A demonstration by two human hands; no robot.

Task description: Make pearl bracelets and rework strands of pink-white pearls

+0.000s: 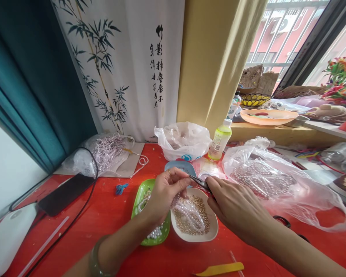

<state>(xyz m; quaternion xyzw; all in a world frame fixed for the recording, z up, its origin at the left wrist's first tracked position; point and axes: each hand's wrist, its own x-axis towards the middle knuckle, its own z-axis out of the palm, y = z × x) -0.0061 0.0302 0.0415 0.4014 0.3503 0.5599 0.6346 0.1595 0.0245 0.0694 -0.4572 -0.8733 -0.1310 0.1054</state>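
Left hand (170, 188) pinched thumb-to-fingertip, apparently on the bead strand (194, 211) drooping into the white dish (196, 237); right hand (233, 198) clamped round pliers (200, 182), tips at the left fingertips, above the dish's far edge. I'd keep tips square, squeeze lightly, stay over the dish. Strand: glossy, round, pearly. Dish: smooth, squarish, holding tiny gold beads (203, 204). Shiny green tray (167, 233) just left of it.

Room left of green tray (136, 202), left grip (166, 189) obstructing above
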